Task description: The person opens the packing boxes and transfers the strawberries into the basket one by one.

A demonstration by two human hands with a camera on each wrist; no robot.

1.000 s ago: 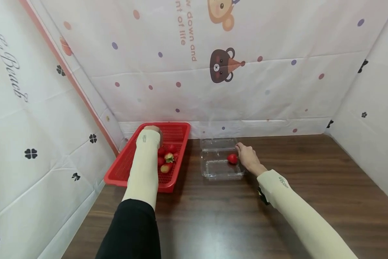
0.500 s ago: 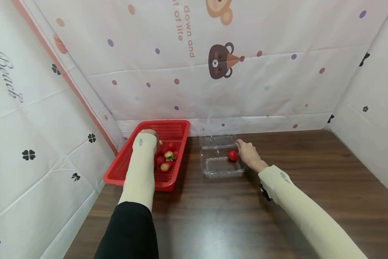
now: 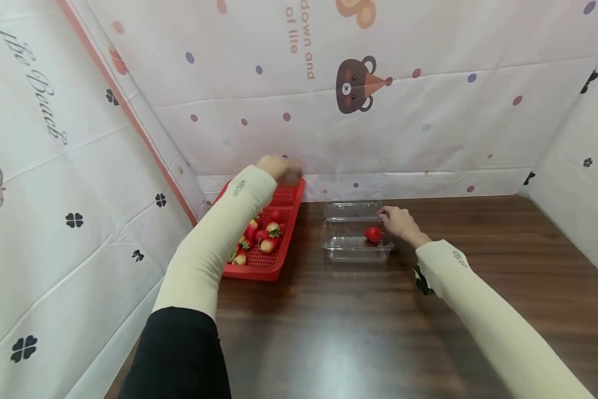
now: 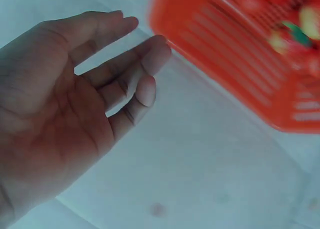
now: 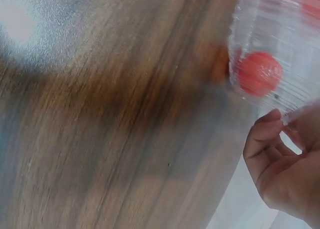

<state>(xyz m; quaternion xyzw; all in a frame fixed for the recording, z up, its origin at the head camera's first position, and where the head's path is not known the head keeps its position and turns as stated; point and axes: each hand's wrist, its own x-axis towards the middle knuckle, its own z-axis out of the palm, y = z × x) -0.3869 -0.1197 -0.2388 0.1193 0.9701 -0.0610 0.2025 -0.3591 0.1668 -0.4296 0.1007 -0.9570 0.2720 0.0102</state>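
My left hand (image 3: 281,168) is raised over the far end of a red plastic basket (image 3: 256,272). In the left wrist view its fingers are loosely bent and hold nothing, just beside the basket's rim. Several strawberries (image 3: 269,245) lie in the basket, partly hidden behind my left sleeve. My right hand (image 3: 400,224) pinches the right edge of a clear plastic clamshell box (image 3: 353,256), near its hinge, between thumb and fingers. One red strawberry (image 3: 373,234) sits at the right side of the box. Its clear lid (image 3: 351,210) is folded back toward the wall.
The basket and box stand side by side on a dark wooden table (image 3: 338,332). Behind them rises a white printed cloth wall (image 3: 259,138). More cloth walls border the table on the left and right.
My left hand has lifted out of the basket, moving up and to the right, and more strawberries show now. The right hand stays at the box's edge. The head view has shifted slightly.
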